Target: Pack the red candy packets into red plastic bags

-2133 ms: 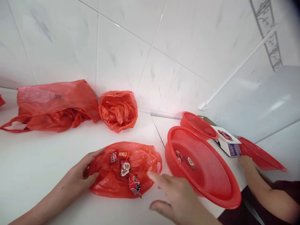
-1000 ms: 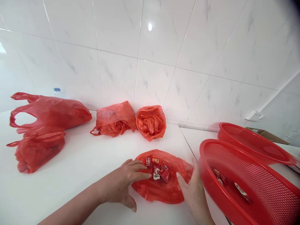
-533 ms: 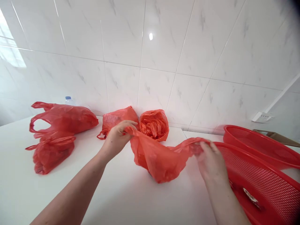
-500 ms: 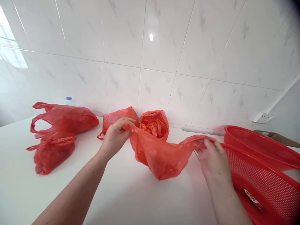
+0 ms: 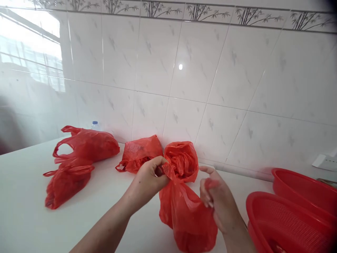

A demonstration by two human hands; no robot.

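A thin red plastic bag [image 5: 188, 218] hangs in front of me, its lower end sagging low over the white table. My left hand [image 5: 155, 175] is closed in a pinch on a gathered strip at the bag's top. On the bag's right side, my right hand [image 5: 217, 193] has its index finger sticking out and the other fingers curled. A bit of red film shows among those curled fingers, blurred by motion. Just behind stands an open red bag [image 5: 181, 160] stuffed with crumpled red plastic. Next to it, another red bag [image 5: 143, 151] lies against the wall.
Two filled red bags [image 5: 92, 144] lie at the left on the white table [image 5: 23, 196]. A blue-capped bottle [image 5: 95, 125] stands behind them. At the right are a red mesh basket [image 5: 289, 214] and a red basin [image 5: 308, 186]. White tiles form the wall behind.
The bag was stretched sideways between both hands; now it hangs down from the left hand. My right hand has come in closer to the left. The view has tilted up.
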